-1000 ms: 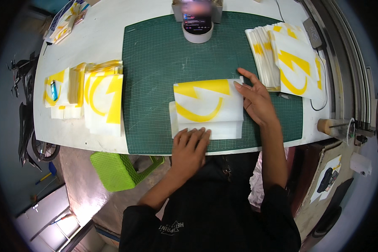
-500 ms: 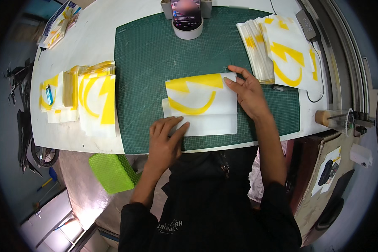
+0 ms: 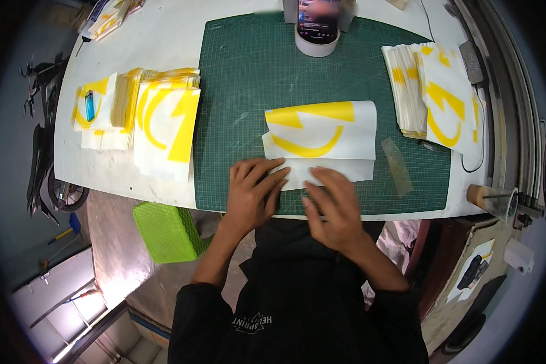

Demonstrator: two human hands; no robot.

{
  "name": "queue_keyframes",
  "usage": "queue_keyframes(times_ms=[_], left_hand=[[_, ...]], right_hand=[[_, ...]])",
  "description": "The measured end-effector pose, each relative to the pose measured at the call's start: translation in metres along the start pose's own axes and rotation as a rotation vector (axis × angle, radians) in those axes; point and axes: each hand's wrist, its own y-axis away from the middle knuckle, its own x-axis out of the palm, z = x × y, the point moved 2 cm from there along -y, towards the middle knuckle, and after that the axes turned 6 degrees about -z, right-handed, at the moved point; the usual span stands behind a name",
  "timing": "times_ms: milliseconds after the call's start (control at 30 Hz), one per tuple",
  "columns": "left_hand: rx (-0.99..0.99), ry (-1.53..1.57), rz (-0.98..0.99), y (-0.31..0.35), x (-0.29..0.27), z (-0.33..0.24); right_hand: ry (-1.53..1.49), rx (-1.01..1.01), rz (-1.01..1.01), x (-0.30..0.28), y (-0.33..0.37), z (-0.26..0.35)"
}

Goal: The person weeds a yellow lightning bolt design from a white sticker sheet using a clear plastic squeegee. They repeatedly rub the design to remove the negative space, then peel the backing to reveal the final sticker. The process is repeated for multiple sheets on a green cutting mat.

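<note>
A white sheet with yellow printed shapes (image 3: 321,130) lies on the green cutting mat (image 3: 242,79), its far part folded over and its right side rounded in a soft bend. A plain white strip of it shows along the near side. At the near left corner, my left hand (image 3: 252,188) rests its fingertips on the sheet, fingers apart. My right hand (image 3: 337,209) is over the near edge, open, fingers bent and spread, slightly blurred. Whether its fingertips touch the sheet I cannot tell. Right of the sheet lies a translucent flat strip (image 3: 397,167).
Stacks of similar yellow-printed sheets stand at the left (image 3: 167,130) and right (image 3: 446,100). A blue lighter (image 3: 90,106) sits on the far-left stack. Beyond the sheet, a phone (image 3: 318,21) stands in a white round holder (image 3: 316,45). A plastic cup (image 3: 491,198) is by the right edge.
My right hand has left the sheet's far right corner and come down to its near edge. My left hand stays by the near left corner. The whole view has shifted.
</note>
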Motion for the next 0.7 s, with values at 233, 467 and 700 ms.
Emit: queue_keyframes(times_ms=[233,467,700], left_hand=[[-0.016,0.045,-0.012,0.003,-0.005,0.009],[-0.007,0.021,-0.002,0.005,-0.006,0.008],[-0.004,0.022,-0.012,0.007,-0.004,0.011]], right_hand=[[0.223,0.013,0.273,0.031,0.017,-0.004],[0.273,-0.029,0.291,0.033,0.018,-0.007],[0.294,-0.054,0.296,0.034,0.020,-0.007]])
